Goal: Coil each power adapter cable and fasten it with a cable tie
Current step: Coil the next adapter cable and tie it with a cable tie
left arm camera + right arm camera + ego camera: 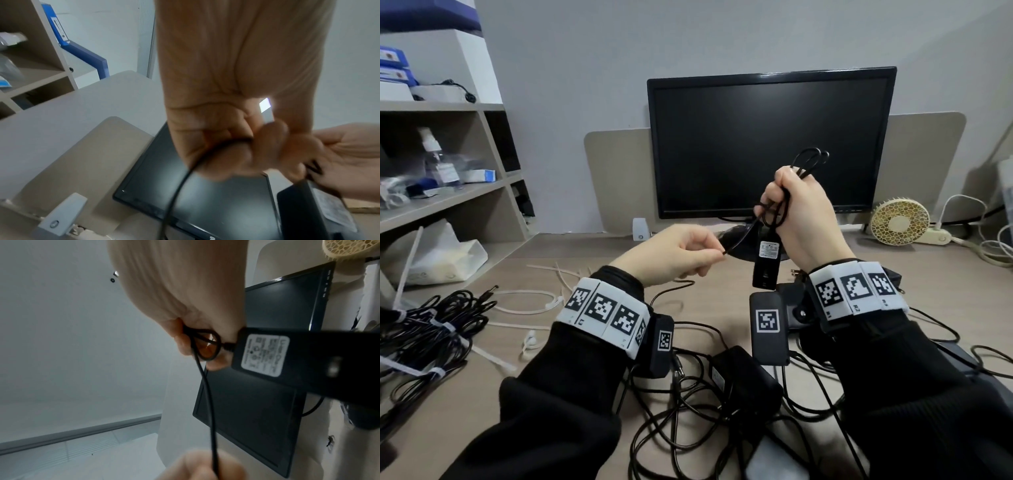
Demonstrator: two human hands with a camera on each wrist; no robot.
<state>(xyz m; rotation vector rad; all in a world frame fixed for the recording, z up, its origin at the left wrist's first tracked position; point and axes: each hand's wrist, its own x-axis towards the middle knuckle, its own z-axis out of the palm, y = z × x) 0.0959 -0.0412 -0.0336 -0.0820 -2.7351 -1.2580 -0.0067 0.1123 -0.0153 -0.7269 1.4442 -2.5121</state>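
My right hand (796,212) is raised before the monitor and grips a bundle of black cable loops (808,161) that stick out above the fist. A black power adapter (766,263) with a white label hangs below that fist; the right wrist view shows the power adapter (287,356) close up beside a small cable loop (205,345). My left hand (688,253) pinches the free run of the cable (739,240), which stretches taut to the right hand. The left wrist view shows the cable (185,178) leaving my curled fingers (236,146).
Loose white cable tie strips (530,305) lie on the desk (585,377) at left, beside a pile of tied black cables (431,329). Untied adapters and tangled cords (739,383) lie near the front edge. A monitor (770,144), a small fan (900,221) and shelves (441,154) surround the desk.
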